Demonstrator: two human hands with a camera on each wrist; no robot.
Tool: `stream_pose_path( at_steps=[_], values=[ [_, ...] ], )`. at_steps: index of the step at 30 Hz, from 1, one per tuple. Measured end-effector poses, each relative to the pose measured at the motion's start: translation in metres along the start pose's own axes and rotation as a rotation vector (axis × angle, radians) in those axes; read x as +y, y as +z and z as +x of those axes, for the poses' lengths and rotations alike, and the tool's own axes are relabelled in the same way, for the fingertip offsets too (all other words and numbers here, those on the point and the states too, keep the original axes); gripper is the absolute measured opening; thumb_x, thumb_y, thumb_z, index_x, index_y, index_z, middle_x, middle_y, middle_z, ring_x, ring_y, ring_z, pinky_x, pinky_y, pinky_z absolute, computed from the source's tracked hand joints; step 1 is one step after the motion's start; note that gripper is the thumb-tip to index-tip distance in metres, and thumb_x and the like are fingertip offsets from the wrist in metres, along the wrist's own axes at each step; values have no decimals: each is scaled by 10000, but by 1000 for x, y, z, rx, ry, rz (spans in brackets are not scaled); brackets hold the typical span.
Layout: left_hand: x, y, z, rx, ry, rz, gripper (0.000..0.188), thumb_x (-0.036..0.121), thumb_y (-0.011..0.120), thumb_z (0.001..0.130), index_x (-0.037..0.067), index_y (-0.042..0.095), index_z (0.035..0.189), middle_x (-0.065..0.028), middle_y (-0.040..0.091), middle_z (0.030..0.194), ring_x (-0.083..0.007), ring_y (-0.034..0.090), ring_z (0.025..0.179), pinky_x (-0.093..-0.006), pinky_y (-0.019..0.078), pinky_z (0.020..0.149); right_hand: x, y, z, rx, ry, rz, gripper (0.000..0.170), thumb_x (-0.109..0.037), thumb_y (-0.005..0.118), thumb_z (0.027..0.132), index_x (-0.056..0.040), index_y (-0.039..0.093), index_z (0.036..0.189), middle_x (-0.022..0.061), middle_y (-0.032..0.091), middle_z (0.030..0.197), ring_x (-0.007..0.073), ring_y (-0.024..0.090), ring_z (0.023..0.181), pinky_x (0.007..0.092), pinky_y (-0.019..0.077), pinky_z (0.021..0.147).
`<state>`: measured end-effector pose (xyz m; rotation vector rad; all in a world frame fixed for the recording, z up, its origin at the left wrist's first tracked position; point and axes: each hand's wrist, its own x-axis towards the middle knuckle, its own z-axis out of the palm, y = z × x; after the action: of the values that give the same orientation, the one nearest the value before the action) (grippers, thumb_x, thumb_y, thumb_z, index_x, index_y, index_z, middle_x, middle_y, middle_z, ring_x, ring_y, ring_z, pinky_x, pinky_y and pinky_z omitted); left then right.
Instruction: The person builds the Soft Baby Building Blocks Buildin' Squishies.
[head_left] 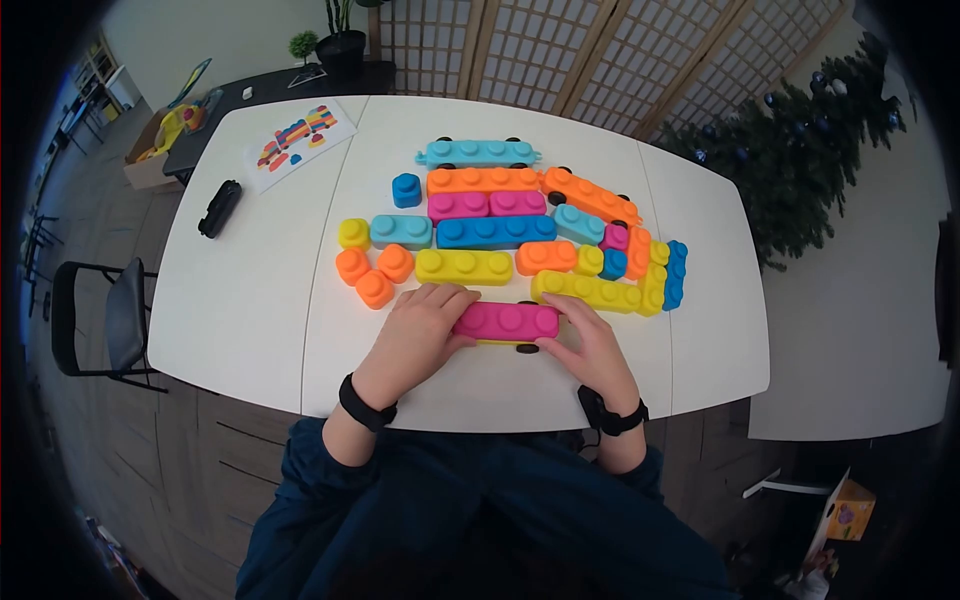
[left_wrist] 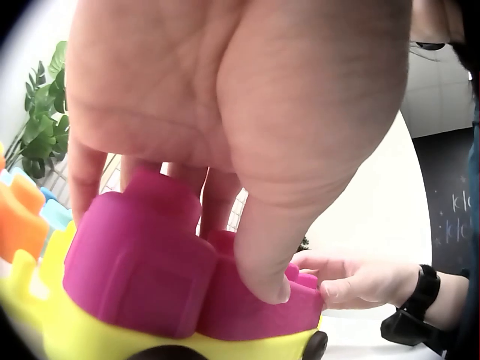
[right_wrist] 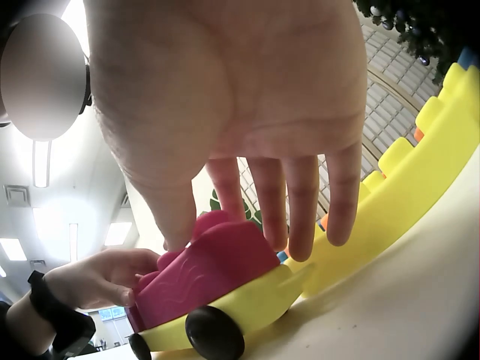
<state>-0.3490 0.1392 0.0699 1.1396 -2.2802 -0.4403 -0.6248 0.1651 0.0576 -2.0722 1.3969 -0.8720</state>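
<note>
While your left hand (head_left: pixel 415 335) and right hand (head_left: pixel 597 355) pinch opposite ends of the pink blocks (head_left: pixel 510 321) between thumbs and fingers, their yellow wheeled base (right_wrist: pixel 262 302) sits near the front edge of the tabletop (head_left: pixel 460 390).

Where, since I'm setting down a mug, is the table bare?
Widest: left on the table, between the black object, printed sheet and small orange blocks. Another patch: from the rightmost blue block to the right edge. Crowded: the middle, down to the pink block between left hand and right hand.
</note>
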Motion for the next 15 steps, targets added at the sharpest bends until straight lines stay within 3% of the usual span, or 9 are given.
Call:
stream_pose_path(
  at_steps=[7, 13, 15],
  values=[
    [-17, -29, -13, -22, -124, -110, 570, 204, 877, 764, 39, 648, 1259, -150, 685, 1153, -350, 662, 1041, -411, 535, 917, 6, -2, -3, -39, 18, 14, 488, -239, 781, 912, -64, 627, 1341, 177, 679, 1275, 353, 655, 1185, 389, 525, 1001],
    [-47, -49, -21, 125, -209, -100, 402, 135, 815, 850, 6, 666, 1201, -171, 704, 1126, -339, 687, 1033, -388, 541, 896, 4, 1, -1, -31, 17, 18, 460, -238, 771, 922, -49, 627, 1316, 188, 682, 1262, 365, 661, 1165, 394, 529, 987],
    [-64, -55, -22, 274, -284, 38, 328, 87, 770, 881, 2, 671, 1181, -168, 706, 1108, -332, 684, 1018, -382, 539, 889, 4, 1, -1, -36, 27, 19, 460, -238, 771, 922, -46, 624, 1314, 189, 683, 1259, 368, 661, 1163, 395, 530, 985]
  ],
)
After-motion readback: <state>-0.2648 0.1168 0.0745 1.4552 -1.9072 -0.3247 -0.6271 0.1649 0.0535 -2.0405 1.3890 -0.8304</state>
